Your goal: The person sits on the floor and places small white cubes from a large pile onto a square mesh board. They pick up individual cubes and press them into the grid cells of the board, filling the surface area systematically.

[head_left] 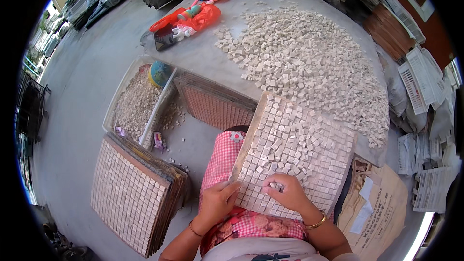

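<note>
A square mosaic tray rests tilted across my lap, its grid filled with small whitish stone tiles. Loose tiles lie heaped over its middle. My left hand grips the tray's near left corner, thumb on top. Over the tray's near part, my right hand curls around a few small tiles that show by its thumb and fingers. Its palm is hidden.
A large pile of tiles covers the table beyond the tray. At left stand a stack of filled trays and a white divided bin of chips. More trays lean nearby. Red plastic bags lie at the back; cardboard is at right.
</note>
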{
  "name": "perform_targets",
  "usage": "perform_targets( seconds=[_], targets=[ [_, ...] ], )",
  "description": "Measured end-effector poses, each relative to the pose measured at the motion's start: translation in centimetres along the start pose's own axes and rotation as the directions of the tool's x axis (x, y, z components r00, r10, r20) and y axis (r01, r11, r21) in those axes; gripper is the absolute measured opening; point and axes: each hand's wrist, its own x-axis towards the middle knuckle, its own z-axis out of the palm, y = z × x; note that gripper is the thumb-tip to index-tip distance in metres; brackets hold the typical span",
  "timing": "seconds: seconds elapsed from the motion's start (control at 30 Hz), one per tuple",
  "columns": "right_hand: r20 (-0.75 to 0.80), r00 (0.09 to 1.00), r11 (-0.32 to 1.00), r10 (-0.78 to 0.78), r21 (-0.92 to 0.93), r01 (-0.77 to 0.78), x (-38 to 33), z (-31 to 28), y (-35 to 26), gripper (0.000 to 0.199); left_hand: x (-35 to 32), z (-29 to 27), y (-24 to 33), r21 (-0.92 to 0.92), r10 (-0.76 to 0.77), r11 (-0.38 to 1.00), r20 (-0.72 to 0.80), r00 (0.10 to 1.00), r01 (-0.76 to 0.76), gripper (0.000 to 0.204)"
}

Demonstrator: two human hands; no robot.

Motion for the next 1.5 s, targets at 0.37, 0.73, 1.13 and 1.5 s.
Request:
perform_targets(
  seconds=[0.37, 0.73, 1.13, 1.5],
  targets=[
    [0.025, 0.989, 0.983, 0.147, 0.106, -0.149, -2.1, -0.9, 0.5, 0.010, -0.1, 1.3, -0.1, 0.330, 0.055, 0.944, -0.118, 0.991, -0.013, 0.027],
    [-0.232, 0.973, 0.997, 0.003, -0.073, -0.020, -2.4, -3.4, 0.5, 0.007, -0.5, 2.7, 0.8, 0.198, -0.035, 0.977, -0.209, 0.977, 0.077, 0.018],
    [-0.186, 0.976, 0.777, -0.117, -0.629, -0.027, -1.9, -0.7, 0.6, 0.021, 0.9, -1.3, -0.4, -0.948, -0.451, -0.080, 0.309, 0.837, 0.307, 0.004],
    [-0.040, 0.997, 0.979, -0.072, -0.194, 0.063, -0.9, -2.0, -3.5, 0.013, 0.7, 1.1, 2.8, -0.759, -0.297, -0.383, 0.640, 0.708, 0.526, 0.040]
  ],
)
